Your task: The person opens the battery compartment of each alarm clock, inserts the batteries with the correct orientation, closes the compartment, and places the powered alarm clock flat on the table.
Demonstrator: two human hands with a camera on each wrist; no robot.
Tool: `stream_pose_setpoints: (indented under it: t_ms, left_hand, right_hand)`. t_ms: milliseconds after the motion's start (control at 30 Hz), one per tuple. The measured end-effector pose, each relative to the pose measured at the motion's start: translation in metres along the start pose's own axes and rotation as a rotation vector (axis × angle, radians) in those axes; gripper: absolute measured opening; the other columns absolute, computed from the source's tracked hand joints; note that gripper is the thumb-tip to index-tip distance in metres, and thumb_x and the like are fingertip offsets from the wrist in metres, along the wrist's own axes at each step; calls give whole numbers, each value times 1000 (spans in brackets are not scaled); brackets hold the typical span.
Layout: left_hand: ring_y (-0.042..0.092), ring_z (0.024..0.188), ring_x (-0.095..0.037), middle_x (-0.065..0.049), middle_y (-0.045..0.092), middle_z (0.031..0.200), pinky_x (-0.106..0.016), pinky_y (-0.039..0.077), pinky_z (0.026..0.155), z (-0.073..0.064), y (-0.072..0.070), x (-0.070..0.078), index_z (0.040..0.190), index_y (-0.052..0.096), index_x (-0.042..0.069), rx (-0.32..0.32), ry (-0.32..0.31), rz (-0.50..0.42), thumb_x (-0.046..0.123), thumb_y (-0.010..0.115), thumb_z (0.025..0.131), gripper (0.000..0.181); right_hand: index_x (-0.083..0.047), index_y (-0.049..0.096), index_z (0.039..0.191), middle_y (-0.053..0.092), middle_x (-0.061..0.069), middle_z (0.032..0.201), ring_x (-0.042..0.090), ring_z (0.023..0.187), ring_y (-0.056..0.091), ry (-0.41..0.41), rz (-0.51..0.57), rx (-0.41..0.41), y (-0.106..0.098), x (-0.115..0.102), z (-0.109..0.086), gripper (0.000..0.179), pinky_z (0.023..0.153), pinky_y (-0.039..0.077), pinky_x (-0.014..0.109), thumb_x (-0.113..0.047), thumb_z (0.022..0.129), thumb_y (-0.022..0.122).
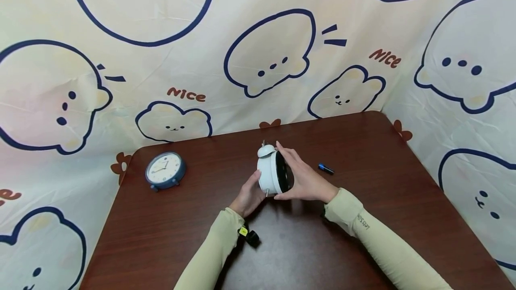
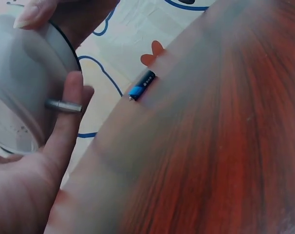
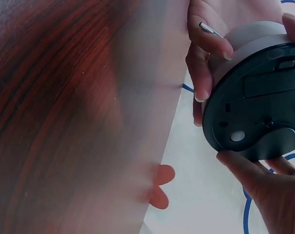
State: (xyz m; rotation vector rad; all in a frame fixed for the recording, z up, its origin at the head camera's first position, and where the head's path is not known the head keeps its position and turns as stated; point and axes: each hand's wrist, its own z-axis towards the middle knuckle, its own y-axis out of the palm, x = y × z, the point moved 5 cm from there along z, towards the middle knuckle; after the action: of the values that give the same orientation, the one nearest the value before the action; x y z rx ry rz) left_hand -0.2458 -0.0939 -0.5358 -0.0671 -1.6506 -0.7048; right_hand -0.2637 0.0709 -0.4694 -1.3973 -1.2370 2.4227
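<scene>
Your left grip [image 1: 249, 197] is clamped on the white alarm clock [image 1: 268, 174], and your right grip [image 1: 308, 180] clamps it too. You hold it over the table [image 1: 153, 236], between left and right edges, probably two-handed for steadiness, its black back [image 3: 264, 107] toward the right edge.

White alarm clock [image 2: 28, 63] cut off at left-wrist edge, dial [image 2: 11, 123] blurred, battery [image 2: 142, 86] lettering too small to read

I wear a pale yellow-green cloth left sleeve [image 1: 210, 254] and a matching right sleeve [image 1: 389, 247], which carries small dark lettering [image 1: 363, 222]. A rounded black device [image 1: 252, 238] with a yellow patch [image 1: 243, 231] juts out beside the left sleeve.
</scene>
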Motion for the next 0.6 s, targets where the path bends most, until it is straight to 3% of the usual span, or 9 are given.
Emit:
stream_pose_setpoints:
  t_ms: [133,367,467,600]
  left_hand:
    - [53,119,-10,-2,46,140,-30,48,97,2,-2,1,159,21,9,70,2,61,46,35,104,68]
    - [65,97,-15,-7,52,126,-32,55,81,4,-4,6,149,29,6,166,0,120,37,47,104,57]
    - [66,96,-15,-7,51,127,-32,56,81,3,-5,6,148,30,8,179,-8,124,35,50,105,55]
    - [68,98,-16,-13,51,131,-32,58,82,4,-5,5,146,31,6,179,-24,114,40,46,108,53]
  right_hand:
    - [-27,-1,168,24,14,167,36,148,38,51,39,-26,1,2,-2,139,112,45,56,-38,70,98]
    - [-27,-1,168,22,13,169,37,149,38,208,146,-27,6,8,-2,130,115,43,56,-48,78,90]
    - [-24,1,168,22,13,170,34,150,36,242,154,-31,9,8,0,128,116,40,57,-50,79,88]
    - [-18,6,168,28,13,167,32,141,44,262,164,-4,10,8,3,125,112,42,56,-48,79,88]
